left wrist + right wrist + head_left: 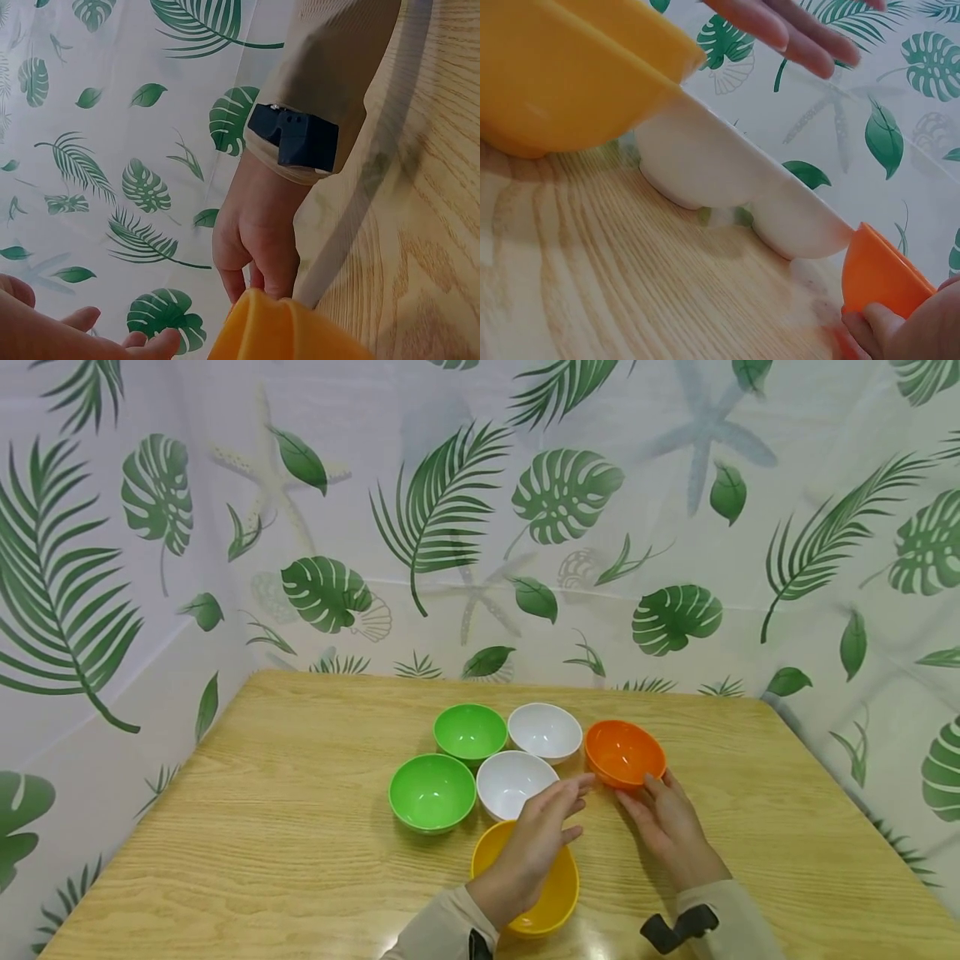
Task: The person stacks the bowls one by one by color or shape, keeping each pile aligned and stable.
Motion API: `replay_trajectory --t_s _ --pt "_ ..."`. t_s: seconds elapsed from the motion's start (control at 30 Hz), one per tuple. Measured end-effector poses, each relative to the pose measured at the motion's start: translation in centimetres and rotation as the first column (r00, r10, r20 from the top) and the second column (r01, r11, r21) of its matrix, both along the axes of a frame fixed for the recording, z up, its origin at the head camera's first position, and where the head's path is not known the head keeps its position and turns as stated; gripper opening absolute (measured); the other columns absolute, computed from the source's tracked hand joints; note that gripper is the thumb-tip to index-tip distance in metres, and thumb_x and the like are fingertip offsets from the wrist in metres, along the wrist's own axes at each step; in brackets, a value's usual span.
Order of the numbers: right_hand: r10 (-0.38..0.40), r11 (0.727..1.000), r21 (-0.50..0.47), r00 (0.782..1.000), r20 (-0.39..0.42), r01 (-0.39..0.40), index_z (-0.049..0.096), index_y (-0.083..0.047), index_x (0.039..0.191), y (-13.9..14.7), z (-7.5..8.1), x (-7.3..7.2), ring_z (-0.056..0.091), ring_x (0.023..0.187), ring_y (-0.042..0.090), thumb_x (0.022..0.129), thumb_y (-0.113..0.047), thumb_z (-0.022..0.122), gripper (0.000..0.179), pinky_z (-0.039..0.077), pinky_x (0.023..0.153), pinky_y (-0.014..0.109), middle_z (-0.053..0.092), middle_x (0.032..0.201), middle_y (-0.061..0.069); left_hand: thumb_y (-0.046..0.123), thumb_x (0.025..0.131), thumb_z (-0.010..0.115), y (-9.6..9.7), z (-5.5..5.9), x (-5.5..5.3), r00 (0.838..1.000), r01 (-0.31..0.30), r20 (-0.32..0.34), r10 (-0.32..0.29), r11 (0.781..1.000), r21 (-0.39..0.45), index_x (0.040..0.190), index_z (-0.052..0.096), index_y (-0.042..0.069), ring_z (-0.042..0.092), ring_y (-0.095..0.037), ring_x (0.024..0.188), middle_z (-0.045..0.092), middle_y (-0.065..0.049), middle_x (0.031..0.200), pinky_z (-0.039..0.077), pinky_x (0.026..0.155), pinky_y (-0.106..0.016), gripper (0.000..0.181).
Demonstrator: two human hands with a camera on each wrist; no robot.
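My right hand (pixel 670 828) grips the orange bowl (pixel 624 753) by its near right side, with the thumb low on the outer wall. In the right wrist view, the same orange bowl (pixel 881 274) has fingertips against its lower side. My left hand (pixel 534 847) hangs over the yellow bowl (pixel 558 893), hiding part of it; its fingers are extended and hold nothing. Just beyond those fingers stands the nearer white bowl (pixel 512 783). Behind it is another white bowl (pixel 545 732), close beside the orange one.
Two green bowls, a nearer one (pixel 432 793) and a farther one (pixel 470 732), stand left of the white bowls. All stand on a wood-grain table (pixel 262 810). A leaf-patterned sheet (pixel 465 510) hangs behind the table and along its sides.
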State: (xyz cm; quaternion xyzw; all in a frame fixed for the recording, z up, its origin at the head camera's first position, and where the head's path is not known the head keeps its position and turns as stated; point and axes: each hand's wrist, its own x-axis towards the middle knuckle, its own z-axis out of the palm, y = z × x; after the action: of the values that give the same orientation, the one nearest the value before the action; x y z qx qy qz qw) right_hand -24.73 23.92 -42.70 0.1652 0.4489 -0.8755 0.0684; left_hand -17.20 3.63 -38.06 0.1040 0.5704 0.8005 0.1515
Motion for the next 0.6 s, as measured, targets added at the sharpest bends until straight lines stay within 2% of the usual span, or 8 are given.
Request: replay_trajectory --t_s 0.2,0.27,0.33,0.43,0.6 --pt "0.010 1.000 0.028 1.000 0.002 -0.010 -0.010 -0.032 0.153 0.0 0.6 0.5 0.041 0.124 0.010 0.105 -0.017 0.024 0.061 0.035 0.108 0.026 0.003 0.158 0.003 0.032 0.105 0.033 -0.2 0.1 -0.1 1.000 -0.027 -0.002 0.027 1.000 0.003 0.138 0.049 0.007 0.038 -0.033 0.134 0.043 -0.014 0.143 0.034 0.110 -0.052 0.045" --pt "0.009 1.000 0.014 1.000 -0.008 -0.009 -0.011 -0.032 0.153 0.0 0.8 0.7 0.039 0.129 0.012 0.105 -0.017 0.024 0.061 0.033 0.108 0.027 -0.002 0.159 0.001 0.032 0.105 0.033 -0.3 0.2 -0.2 0.999 -0.038 -0.005 0.038 0.999 0.000 0.138 0.049 0.006 0.037 -0.033 0.134 0.043 -0.015 0.143 0.033 0.110 -0.052 0.045" --pt "0.007 1.000 -0.002 1.000 -0.019 -0.007 -0.010 -0.033 0.153 0.1 1.0 0.9 0.030 0.136 0.015 0.105 -0.017 0.024 0.061 0.032 0.108 0.028 -0.004 0.160 -0.001 0.032 0.104 0.033 -0.3 0.2 -0.2 0.999 -0.050 -0.003 0.050 0.999 -0.004 0.138 0.049 0.007 0.036 -0.033 0.135 0.043 -0.014 0.143 0.034 0.110 -0.052 0.045" --pt "0.002 0.999 -0.036 1.000 -0.029 -0.003 -0.006 -0.034 0.153 0.3 1.4 1.1 0.021 0.141 0.018 0.105 -0.016 0.023 0.059 0.031 0.109 0.029 -0.003 0.160 -0.004 0.031 0.104 0.033 -0.3 0.3 -0.3 0.998 -0.064 0.014 0.064 0.998 -0.002 0.138 0.049 0.007 0.035 -0.033 0.135 0.043 -0.014 0.143 0.034 0.110 -0.051 0.045" --pt "0.016 0.999 -0.029 0.999 -0.045 -0.017 0.000 -0.035 0.154 0.5 2.1 1.6 0.029 0.136 0.019 0.105 -0.017 0.026 0.058 0.034 0.108 0.028 0.000 0.160 -0.002 0.031 0.104 0.035 -0.2 0.2 -0.5 0.994 -0.090 0.061 0.088 0.996 0.021 0.142 0.042 0.005 0.036 -0.034 0.135 0.043 -0.016 0.142 0.035 0.109 -0.050 0.047"
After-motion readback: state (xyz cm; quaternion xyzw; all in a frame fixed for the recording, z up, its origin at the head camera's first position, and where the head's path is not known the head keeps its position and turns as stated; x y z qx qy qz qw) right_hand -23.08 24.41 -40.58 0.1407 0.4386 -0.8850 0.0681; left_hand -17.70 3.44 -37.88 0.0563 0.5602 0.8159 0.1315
